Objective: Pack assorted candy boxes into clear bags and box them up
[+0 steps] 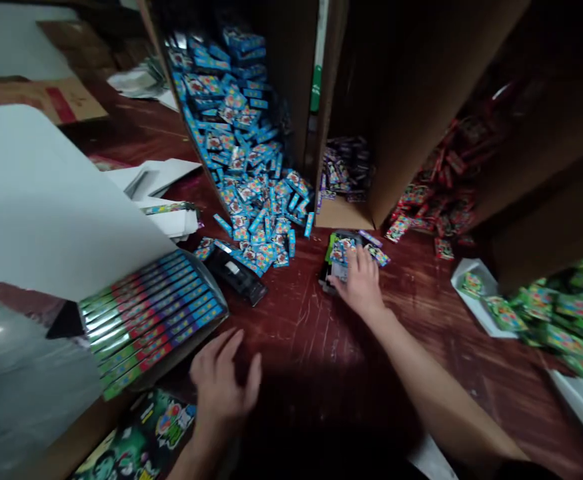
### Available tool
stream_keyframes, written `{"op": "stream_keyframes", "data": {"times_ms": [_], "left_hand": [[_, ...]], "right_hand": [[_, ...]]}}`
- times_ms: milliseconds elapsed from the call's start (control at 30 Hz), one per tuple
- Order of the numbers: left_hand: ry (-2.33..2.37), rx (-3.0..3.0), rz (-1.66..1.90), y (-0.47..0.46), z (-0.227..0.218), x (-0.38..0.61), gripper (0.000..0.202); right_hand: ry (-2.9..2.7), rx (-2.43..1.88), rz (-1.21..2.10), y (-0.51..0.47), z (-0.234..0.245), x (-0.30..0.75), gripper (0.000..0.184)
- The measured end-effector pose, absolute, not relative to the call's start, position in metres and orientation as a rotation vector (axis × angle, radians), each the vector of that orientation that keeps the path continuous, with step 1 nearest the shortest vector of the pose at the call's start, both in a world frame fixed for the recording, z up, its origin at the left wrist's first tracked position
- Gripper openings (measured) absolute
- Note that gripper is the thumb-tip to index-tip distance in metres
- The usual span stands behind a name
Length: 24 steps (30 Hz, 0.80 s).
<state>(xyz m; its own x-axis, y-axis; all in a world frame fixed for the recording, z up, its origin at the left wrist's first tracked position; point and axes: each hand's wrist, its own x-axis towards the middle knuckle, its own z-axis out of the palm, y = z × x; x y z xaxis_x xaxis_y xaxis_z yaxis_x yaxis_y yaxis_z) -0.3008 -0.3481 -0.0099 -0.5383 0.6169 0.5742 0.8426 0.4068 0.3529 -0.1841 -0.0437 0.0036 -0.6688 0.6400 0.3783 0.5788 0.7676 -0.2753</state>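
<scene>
My left hand [224,373] hovers beside an open display box [216,317], its fingers apart and nothing in them. Rows of small packets [154,313] in green, red, purple and blue fill that box, and its white lid [56,200] stands raised. Over on the right, my right hand [364,283] reaches forward with fingers stretched out. Its fingertips are at a small dark tray [329,283] with a blue packet [342,249] on it; I cannot tell whether they touch. A purple packet [377,255] lies just beyond these fingers.
A heap of blue packets [251,160] spills from a tall carton. Purple packets [344,167], red packets [441,187] and green packets [561,313] lie in or by other cartons. A black object [236,273] and a white tray [486,300] rest on the red-brown surface [316,340].
</scene>
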Motion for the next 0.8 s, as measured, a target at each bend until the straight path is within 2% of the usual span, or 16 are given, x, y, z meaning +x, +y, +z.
{"op": "stream_keyframes", "data": {"times_ms": [100, 200, 300, 433, 567, 600, 667, 733, 800], "left_hand": [[-2.356, -1.567, -1.121, -0.278, 0.005, -0.279, 0.058], [-2.468, -1.67, -1.619, -0.205, 0.012, -0.264, 0.051], [-2.711, -1.31, -2.24, -0.159, 0.012, -0.256, 0.051], [-2.903, -1.041, -2.485, -0.148, 0.013, -0.246, 0.052], [-3.185, -0.689, -3.021, -0.149, 0.02, -0.233, 0.055], [-3.248, -0.578, -3.076, -0.149, 0.021, -0.23, 0.053], [-3.378, -0.612, -2.898, -0.151, 0.02, -0.227, 0.051], [-3.459, -0.956, -2.592, -0.156, 0.019, -0.225, 0.052], [-3.428, -1.394, -2.373, -0.165, 0.02, -0.224, 0.05]], "right_hand": [[-2.597, -0.869, 0.102, -0.026, -0.013, -0.15, 0.075], [-2.648, -0.824, 0.15, -0.037, -0.026, -0.129, 0.055], [-2.635, -0.849, 0.2, -0.047, -0.027, -0.105, 0.034], [-2.57, -0.893, 0.264, -0.065, -0.012, -0.059, 0.03], [-2.512, -0.633, 0.545, -0.103, 0.007, -0.018, 0.018], [-2.515, -0.524, 0.643, -0.111, 0.01, -0.01, 0.016], [-2.539, -0.363, 0.855, -0.117, 0.014, 0.0, 0.018], [-2.497, -0.349, 1.038, -0.111, 0.014, 0.002, 0.032], [-2.375, -0.5, 1.077, -0.096, 0.012, -0.002, 0.047]]}}
